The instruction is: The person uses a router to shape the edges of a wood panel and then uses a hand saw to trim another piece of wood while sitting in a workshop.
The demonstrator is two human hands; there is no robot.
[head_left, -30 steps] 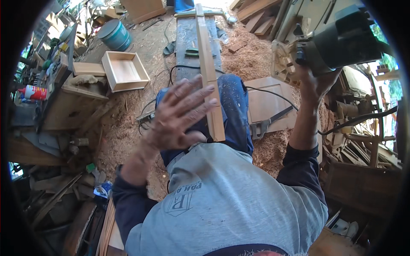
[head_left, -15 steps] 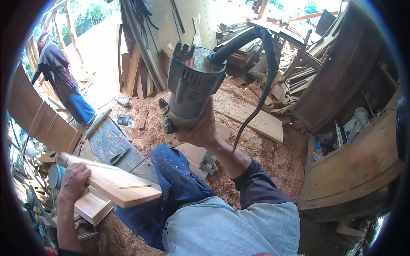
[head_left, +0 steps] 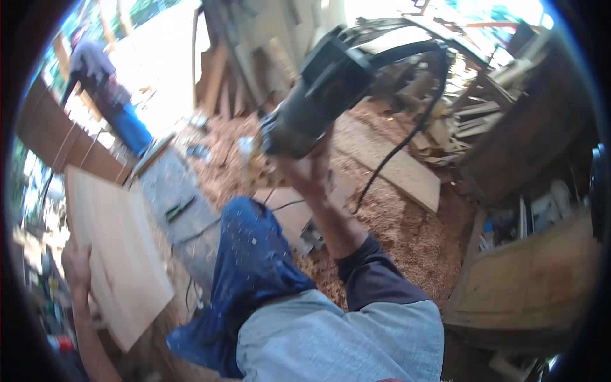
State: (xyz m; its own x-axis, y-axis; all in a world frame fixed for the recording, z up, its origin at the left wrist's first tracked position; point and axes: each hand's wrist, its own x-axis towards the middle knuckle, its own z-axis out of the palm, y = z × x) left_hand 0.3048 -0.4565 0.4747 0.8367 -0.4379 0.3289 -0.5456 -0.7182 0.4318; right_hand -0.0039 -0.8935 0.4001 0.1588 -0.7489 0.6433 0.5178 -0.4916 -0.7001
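My left hand (head_left: 77, 267) grips the outer edge of a pale wooden board (head_left: 122, 248), which is tilted up on its side beside my left leg. My right hand (head_left: 309, 167) is wrapped round the lower body of a dark trim router (head_left: 324, 86), raised in front of me. From the router's top a thick black cord (head_left: 407, 137) loops down to the right. The router's base faces down and left, apart from the board. Motion blurs both hands a little, and the fingers behind the board are hidden.
Reddish wood shavings (head_left: 407, 235) cover the ground. A grey board with green-handled pliers (head_left: 180, 209) lies left of my knee. A plank (head_left: 388, 162) rests ahead on the right, with scrap wood piled beyond. Another person (head_left: 108, 89) stands at the far left, near a curved wooden panel (head_left: 67, 137).
The left hand has turned the board from nearly flat over my leg to a steep tilt farther left, showing its broad face. The router has moved slightly right and leans more.
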